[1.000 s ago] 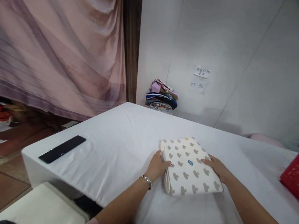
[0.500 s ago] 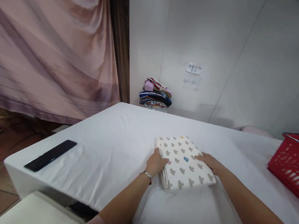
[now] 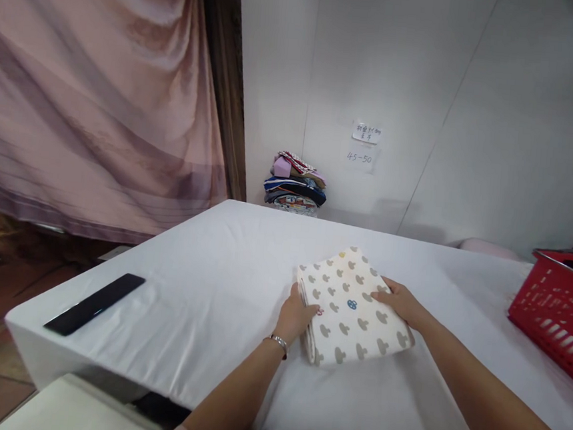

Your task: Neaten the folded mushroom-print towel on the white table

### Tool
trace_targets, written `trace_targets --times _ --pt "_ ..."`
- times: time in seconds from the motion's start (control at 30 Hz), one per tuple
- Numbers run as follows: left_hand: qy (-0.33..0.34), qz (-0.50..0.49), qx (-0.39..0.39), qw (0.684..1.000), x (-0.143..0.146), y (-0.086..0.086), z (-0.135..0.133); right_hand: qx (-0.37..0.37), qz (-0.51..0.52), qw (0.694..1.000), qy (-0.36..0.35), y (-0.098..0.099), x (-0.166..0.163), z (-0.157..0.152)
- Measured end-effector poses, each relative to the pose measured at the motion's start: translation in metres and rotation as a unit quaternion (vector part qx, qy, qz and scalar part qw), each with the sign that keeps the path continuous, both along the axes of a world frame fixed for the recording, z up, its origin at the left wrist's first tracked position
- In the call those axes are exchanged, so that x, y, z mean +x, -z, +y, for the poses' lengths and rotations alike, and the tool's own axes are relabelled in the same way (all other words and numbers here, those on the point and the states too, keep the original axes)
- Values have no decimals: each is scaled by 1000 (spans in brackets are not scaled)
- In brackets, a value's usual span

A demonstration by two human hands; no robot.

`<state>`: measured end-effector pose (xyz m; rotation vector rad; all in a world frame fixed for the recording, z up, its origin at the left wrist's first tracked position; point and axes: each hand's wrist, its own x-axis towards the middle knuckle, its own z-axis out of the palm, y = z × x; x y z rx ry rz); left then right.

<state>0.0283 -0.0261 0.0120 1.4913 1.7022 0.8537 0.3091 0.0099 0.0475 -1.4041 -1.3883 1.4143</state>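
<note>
A folded white cloth [image 3: 357, 321] printed with grey mushroom-like shapes and a few coloured ones is held between my two hands over the white-covered table [image 3: 200, 288]. My left hand [image 3: 296, 313] grips its left folded edge, thumb on top and fingers underneath. On the right edge, my right hand [image 3: 399, 302] is closed around the cloth, its thumb lying on the printed face. The cloth's far side looks tilted up slightly. Whether its near edge touches the table I cannot tell.
At the right stands a red plastic basket [image 3: 559, 312]. A dark flat panel [image 3: 95, 304] lies at the table's left. Behind the table rises a stack of folded fabrics [image 3: 297, 182] by the wall. A pink curtain [image 3: 101, 92] hangs on the left; a pale box [image 3: 79, 411] sits below the front edge.
The cloth's far edge has risen a little and its face has turned slightly, with both hands still on it. The whole view has shifted slightly.
</note>
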Motion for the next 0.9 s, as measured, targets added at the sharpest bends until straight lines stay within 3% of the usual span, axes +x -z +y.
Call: trace_targets --times 0.2,0.37,0.67,0.9 --pt "-22 22 -8 999 -8 -4 24 14 12 1000 -8 -9 0 -5" --pt "-29 46 3 999 -7 -3 45 0 30 1000 7 2 8 -3" --pt "27 41 28 998 -7 0 84 -133 25 990 34 27 20 12" --pt "78 4 -20 997 -16 -8 101 -116 1 993 1 26 27 27"
